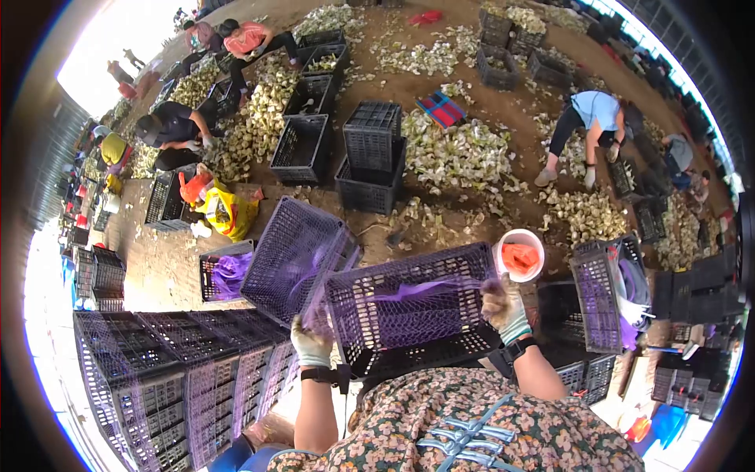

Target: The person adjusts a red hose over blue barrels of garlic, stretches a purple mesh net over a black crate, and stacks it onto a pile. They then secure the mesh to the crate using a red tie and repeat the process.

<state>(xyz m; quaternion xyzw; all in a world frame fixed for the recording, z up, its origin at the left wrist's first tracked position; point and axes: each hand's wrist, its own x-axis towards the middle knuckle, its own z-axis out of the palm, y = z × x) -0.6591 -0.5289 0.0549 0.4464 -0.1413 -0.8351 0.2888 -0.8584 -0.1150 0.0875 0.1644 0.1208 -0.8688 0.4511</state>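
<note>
A purple net (pixel 429 290) was stretched over a black crate (pixel 385 360) in front of the body, gripped near the crate's left end by the gloved left hand (pixel 312 344) and at the other end by the gloved right hand (pixel 503 307). Just beyond the right hand, a white bucket (pixel 539 250) was seen. Any print on the yellow bag (pixel 240 214) was too small to be read

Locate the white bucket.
In the head view, the white bucket is right of centre, just beyond the right hand, by the netted black crate.
</note>
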